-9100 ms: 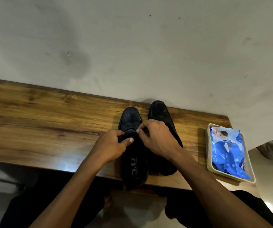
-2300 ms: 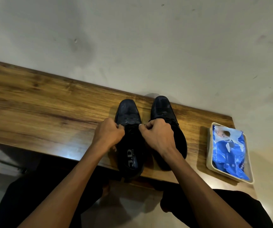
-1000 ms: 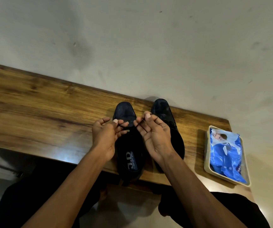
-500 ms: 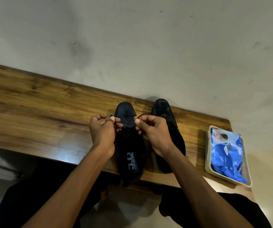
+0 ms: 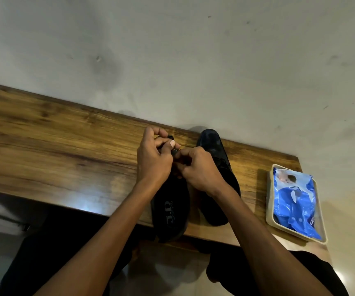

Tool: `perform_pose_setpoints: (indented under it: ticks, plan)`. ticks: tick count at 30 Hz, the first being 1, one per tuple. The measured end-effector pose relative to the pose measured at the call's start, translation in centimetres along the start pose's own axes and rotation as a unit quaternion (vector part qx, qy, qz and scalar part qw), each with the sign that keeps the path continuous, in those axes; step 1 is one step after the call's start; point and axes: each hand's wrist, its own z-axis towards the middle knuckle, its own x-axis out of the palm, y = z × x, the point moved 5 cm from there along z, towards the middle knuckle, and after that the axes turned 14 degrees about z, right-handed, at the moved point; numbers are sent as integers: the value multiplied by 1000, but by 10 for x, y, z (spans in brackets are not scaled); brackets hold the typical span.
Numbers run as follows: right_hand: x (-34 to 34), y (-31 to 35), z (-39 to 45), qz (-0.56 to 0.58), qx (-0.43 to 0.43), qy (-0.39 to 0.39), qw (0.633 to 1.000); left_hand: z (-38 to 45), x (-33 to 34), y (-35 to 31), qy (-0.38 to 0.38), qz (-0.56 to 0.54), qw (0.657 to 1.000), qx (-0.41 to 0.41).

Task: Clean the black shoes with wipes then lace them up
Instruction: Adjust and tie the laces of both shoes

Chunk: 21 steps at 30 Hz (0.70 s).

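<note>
At counter point(image 5: 54, 150) centre, approx 6 o'clock in view, two black shoes stand side by side, toes to the wall at 12. Left shoe point(image 5: 171, 208) has its heel hanging a bit past the near edge; right shoe point(image 5: 219, 159) sits just beside it at 3 o'clock, touching or nearly so, can't say which. Both hands work over the left shoe's front. Left hand point(image 5: 153, 159) has fingers curled, thumb and forefinger pinching a dark bit of lace point(image 5: 173, 151). Right hand point(image 5: 200, 167) is curled too, fingertips meeting the left at the same spot, prob. pinching the other lace end, but the lace is mostly hidden. Pack of wipes point(image 5: 294, 201) lies in a tray point(image 5: 269, 189) at 3 o'clock, well apart from the shoes.

Handling, my guess: lace is thin, limp, light, prob. a bit slick, so pinch near the tips w/ thumb + forefinger and keep tension or it slides out. Shoe looks stiff enough at sole and heel, softer in the upper; steady it by heel or sides, not by the lace. W/ the heel overhanging, a hard pull toward 6 could drag it off the counter.
</note>
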Motion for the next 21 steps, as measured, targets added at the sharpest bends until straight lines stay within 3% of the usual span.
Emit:
perform_pose_setpoints:
  ticks: [8, 10, 14, 17, 21]
  plan:
    - [0, -8, -2, 116, 55, -6, 992, -2, -7, 12, 224, 146, 964, 0]
    - [1, -8, -2, 145, 74, -11, 987, -4, -10, 14, 217, 164, 962, 14]
    - [2, -8, -4, 202, 100, -12, 974, 1, -21, 19, 129, 263, 955, 34]
    - [2, -9, -4, 221, 110, -9, 969, 1, -20, 24, 137, 310, 940, 40]
    - [2, -10, -3, 225, 113, -5, 968, -2, -17, 25, 169, 294, 940, 33]
